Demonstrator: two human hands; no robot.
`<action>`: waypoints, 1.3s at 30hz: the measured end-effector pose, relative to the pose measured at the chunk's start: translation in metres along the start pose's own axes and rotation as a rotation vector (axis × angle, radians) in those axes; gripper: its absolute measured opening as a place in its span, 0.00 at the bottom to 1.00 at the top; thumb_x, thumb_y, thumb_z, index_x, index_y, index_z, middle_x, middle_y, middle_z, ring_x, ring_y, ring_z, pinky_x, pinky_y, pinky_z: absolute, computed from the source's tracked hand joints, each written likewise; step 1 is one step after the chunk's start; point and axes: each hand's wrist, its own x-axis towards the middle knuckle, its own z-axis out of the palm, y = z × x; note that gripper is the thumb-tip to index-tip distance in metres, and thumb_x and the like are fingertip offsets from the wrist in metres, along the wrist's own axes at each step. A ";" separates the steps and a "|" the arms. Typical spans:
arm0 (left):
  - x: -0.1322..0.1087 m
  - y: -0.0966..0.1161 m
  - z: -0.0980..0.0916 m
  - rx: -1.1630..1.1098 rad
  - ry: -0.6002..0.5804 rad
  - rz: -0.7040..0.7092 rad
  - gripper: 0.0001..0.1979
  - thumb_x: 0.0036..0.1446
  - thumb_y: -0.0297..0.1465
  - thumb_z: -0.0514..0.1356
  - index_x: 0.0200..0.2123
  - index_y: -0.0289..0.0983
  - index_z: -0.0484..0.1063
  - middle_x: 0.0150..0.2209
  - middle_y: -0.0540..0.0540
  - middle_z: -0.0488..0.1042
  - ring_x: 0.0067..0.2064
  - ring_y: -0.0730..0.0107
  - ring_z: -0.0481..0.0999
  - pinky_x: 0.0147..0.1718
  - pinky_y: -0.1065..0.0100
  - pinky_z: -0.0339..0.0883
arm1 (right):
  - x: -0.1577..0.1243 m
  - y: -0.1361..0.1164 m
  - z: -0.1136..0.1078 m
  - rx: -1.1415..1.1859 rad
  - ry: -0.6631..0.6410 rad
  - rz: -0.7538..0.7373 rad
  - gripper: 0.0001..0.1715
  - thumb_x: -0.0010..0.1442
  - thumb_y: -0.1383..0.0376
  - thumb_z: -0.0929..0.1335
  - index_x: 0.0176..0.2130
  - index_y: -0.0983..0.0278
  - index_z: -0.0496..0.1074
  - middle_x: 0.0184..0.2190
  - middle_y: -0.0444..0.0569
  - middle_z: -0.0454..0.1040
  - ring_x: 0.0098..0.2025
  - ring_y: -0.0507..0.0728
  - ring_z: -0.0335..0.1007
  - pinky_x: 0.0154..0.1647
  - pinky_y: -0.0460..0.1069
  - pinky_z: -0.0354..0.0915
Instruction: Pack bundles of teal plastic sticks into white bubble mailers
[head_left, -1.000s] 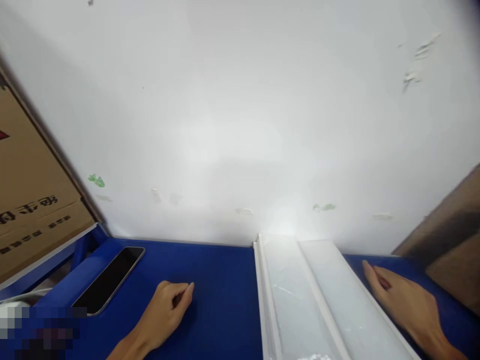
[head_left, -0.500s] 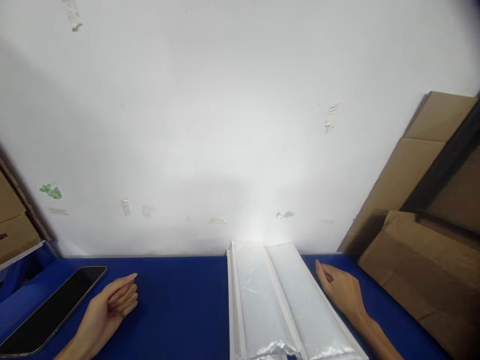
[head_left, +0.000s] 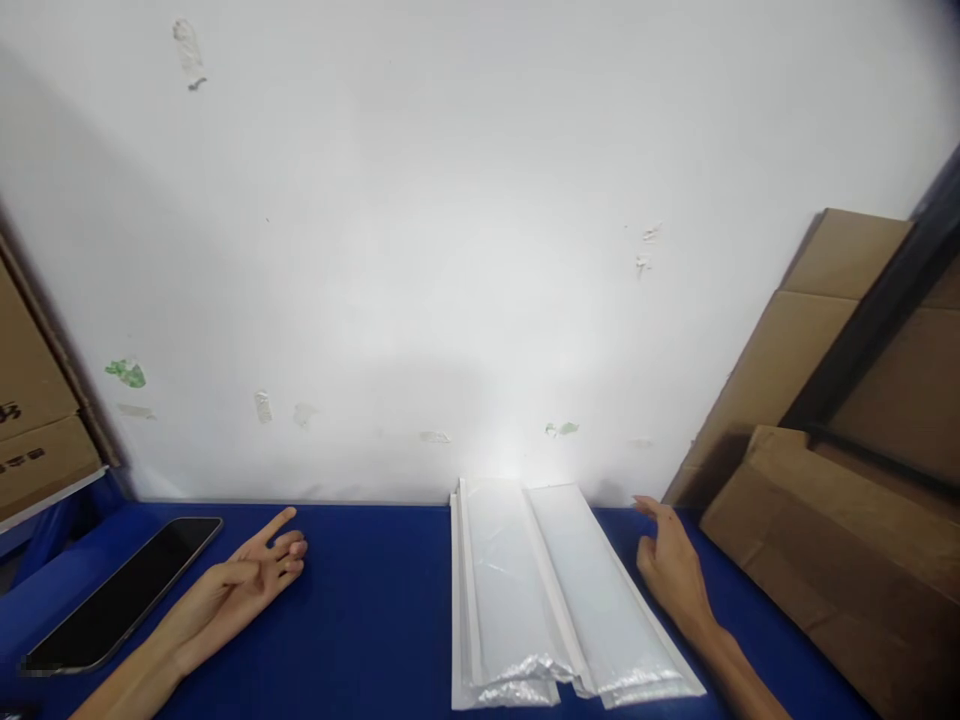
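Note:
My left hand (head_left: pixel 244 585) lies on the blue table top (head_left: pixel 367 620) with its fingers stretched out and apart, holding nothing. A black phone (head_left: pixel 124 592) lies screen up just to its left. My right hand (head_left: pixel 670 565) rests on its edge to the right of two long white plastic packets (head_left: pixel 540 590), fingers extended and loosely apart, empty. The packets lie side by side, running from the wall toward me.
A white wall (head_left: pixel 450 250) with bits of old tape rises right behind the table. Brown cardboard boxes (head_left: pixel 840 480) lean at the right, with a dark bar across them. Another cardboard box (head_left: pixel 34 420) stands at the far left.
The view has swung right and back, bringing the right-hand boxes into sight. My left hand uncurled from a loose fist to outstretched fingers. My right hand lifted off its palm onto its edge.

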 end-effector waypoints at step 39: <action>-0.004 0.002 0.004 0.321 -0.001 0.141 0.38 0.36 0.13 0.56 0.53 0.42 0.71 0.63 0.42 0.67 0.62 0.52 0.69 0.10 0.86 0.51 | -0.003 -0.022 -0.014 -0.151 -0.056 -0.168 0.40 0.56 0.76 0.59 0.62 0.50 0.66 0.71 0.49 0.50 0.38 0.55 0.77 0.20 0.45 0.71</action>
